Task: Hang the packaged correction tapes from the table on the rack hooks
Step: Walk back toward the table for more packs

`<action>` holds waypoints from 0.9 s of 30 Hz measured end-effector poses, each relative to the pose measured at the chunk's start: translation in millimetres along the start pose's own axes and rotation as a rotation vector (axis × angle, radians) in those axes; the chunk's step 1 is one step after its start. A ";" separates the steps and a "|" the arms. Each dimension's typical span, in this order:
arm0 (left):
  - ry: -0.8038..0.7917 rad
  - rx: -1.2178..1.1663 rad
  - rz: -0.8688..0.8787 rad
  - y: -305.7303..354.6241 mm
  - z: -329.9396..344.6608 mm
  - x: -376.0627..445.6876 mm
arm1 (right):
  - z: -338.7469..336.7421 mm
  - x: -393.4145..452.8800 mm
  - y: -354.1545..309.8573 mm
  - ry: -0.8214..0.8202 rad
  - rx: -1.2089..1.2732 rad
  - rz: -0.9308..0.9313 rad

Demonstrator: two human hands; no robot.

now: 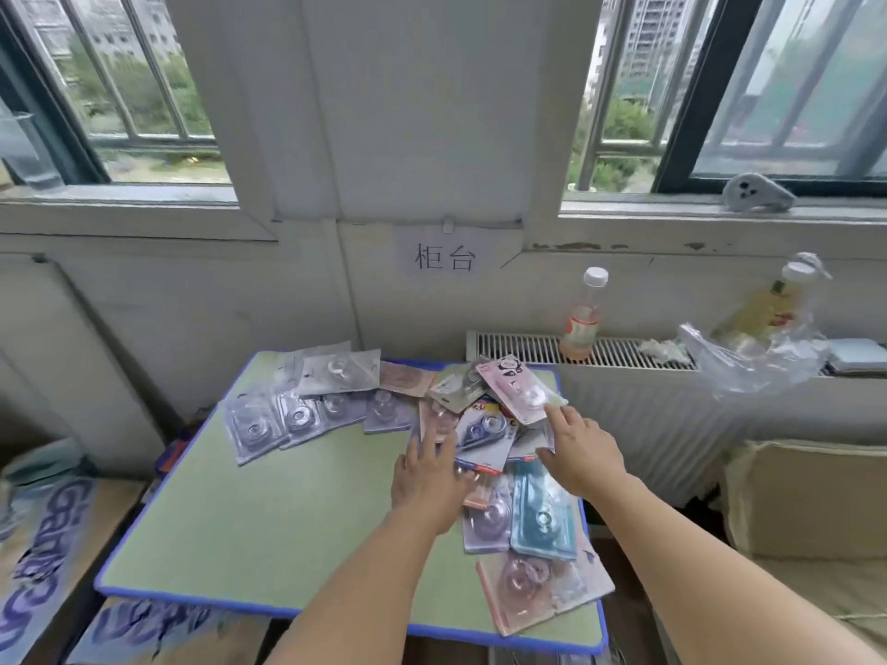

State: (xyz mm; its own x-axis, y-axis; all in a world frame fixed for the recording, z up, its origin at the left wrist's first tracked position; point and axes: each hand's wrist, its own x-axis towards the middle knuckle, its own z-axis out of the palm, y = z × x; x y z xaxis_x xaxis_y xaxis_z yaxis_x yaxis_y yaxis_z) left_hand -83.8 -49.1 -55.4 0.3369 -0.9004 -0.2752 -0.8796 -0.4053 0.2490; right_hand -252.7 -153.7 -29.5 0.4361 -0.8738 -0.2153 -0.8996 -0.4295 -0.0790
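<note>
Several packaged correction tapes lie scattered on a green table (269, 511) with a blue rim. A row of lilac packs (297, 419) lies at the back left, and a pile sits at the right. A pink pack (516, 388) lies tilted on top of that pile. My right hand (583, 451) reaches over the pile, its straight index fingertip touching the pink pack's near corner. My left hand (425, 477) lies flat with its fingers resting on a blue-and-white pack (485, 441) and a pink one beside it. A light blue pack (542, 515) lies nearer me. No rack or hooks are in view.
A white radiator (638, 405) stands behind the table at the right with a drink bottle (583, 319), a plastic bag (758, 352) and a second bottle on it. Cardboard boxes (43, 544) stand at the left, a beige cushion (811, 496) at the right. A paper sign (444, 256) hangs on the wall.
</note>
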 end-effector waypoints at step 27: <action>-0.166 -0.126 0.140 23.3 10.8 244.2 | 44.7 165.4 3.9 -0.083 0.225 0.132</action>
State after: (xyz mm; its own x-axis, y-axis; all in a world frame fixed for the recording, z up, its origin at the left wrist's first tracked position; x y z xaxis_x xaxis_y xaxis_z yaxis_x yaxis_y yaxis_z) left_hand -25.6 -276.7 -126.8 0.1460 -0.9152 -0.3757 -0.8618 -0.3042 0.4060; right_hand -185.1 -289.7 -108.9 0.3201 -0.8930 -0.3164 -0.9350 -0.2440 -0.2573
